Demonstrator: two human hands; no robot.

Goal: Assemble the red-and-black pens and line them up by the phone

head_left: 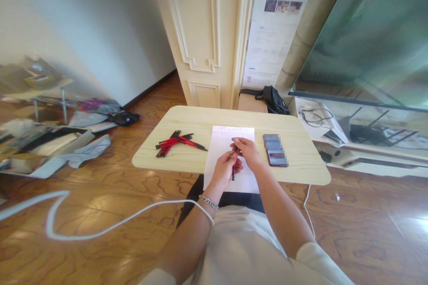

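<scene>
Two hands on one red-and-black pen (pixel 233 172): left hand (pixel 224 170) curled round the lower end, right hand (pixel 246 151) pinching the top. Directly beneath the fingers, one white sheet (pixel 223 142) on one table (pixel 187 118). Well left of the fingers, one heap (pixel 177 141) of similar pens, too tangled to count. Just right of them, one phone (pixel 276 150), blurred out. Middle of the held pen hidden behind the fingers.

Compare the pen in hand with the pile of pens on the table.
The held pen is one, clasped in the left hand and right hand over the white sheet; the pile is many, untouched on the table left of it. The held pen runs near-to-far; the pile lies mostly crosswise. Both red and black.
</scene>
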